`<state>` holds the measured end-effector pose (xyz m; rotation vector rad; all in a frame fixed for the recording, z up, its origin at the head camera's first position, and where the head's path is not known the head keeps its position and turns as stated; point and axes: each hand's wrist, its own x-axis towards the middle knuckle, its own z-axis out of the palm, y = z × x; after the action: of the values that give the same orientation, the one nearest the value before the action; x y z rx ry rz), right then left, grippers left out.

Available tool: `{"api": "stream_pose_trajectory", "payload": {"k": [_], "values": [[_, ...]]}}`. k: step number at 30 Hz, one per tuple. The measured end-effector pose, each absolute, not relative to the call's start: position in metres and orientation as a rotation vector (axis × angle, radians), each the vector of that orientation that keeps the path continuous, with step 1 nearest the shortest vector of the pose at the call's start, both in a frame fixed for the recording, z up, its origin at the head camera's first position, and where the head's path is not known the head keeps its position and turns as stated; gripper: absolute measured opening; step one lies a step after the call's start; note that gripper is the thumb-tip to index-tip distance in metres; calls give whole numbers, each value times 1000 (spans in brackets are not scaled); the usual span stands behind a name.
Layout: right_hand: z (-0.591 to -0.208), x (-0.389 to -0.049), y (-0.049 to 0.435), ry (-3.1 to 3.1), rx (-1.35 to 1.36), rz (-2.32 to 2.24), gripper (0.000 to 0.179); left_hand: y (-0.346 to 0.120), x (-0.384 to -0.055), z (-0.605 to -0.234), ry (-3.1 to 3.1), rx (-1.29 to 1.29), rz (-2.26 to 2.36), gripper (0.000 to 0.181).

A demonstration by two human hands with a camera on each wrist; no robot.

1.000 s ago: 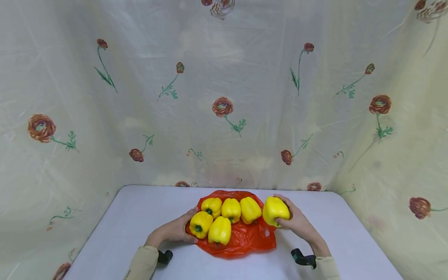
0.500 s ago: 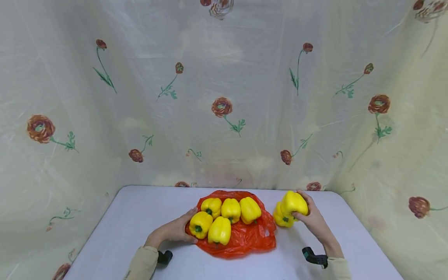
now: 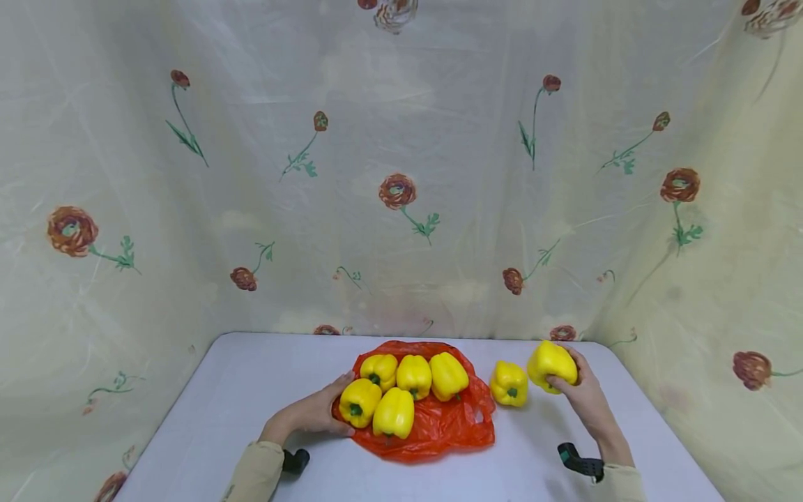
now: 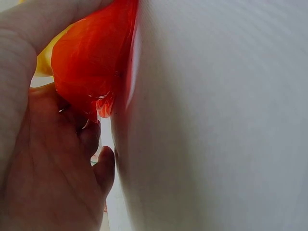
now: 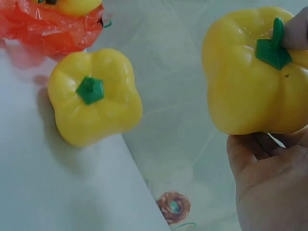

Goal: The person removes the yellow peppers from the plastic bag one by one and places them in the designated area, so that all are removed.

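My right hand (image 3: 588,397) grips a yellow bell pepper (image 3: 551,364) at the right of the table. In the right wrist view its thumb lies by the green stem, with fingers curled under the pepper (image 5: 245,86). To its left a second yellow bell pepper (image 5: 115,113) stands alone on the table. Several more yellow peppers (image 3: 394,413) sit on a spread red plastic bag (image 3: 439,436). At the bag's left end my left hand (image 3: 316,411) holds the red plastic (image 4: 91,53) around a pepper; some of its fingertips are hidden behind the bag.
The white table (image 3: 263,369) has rounded far corners. A pale curtain (image 3: 464,209) printed with flowers hangs behind it and along both sides. Each wrist carries a black camera mount (image 3: 580,462).
My right hand has moved right with its pepper, away from the bag. The lone pepper, hidden behind it earlier, now shows fully. My left hand has stayed in place.
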<state>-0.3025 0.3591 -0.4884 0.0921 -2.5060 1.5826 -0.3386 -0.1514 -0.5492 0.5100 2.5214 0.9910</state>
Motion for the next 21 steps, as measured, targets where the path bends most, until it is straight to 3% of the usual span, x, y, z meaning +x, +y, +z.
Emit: {"api": "stream_pose_trajectory", "payload": {"k": [21], "values": [[-513,-310,378,-2600,-195,1615,84,-153,-339,-551,2525,526,986,114]]}}
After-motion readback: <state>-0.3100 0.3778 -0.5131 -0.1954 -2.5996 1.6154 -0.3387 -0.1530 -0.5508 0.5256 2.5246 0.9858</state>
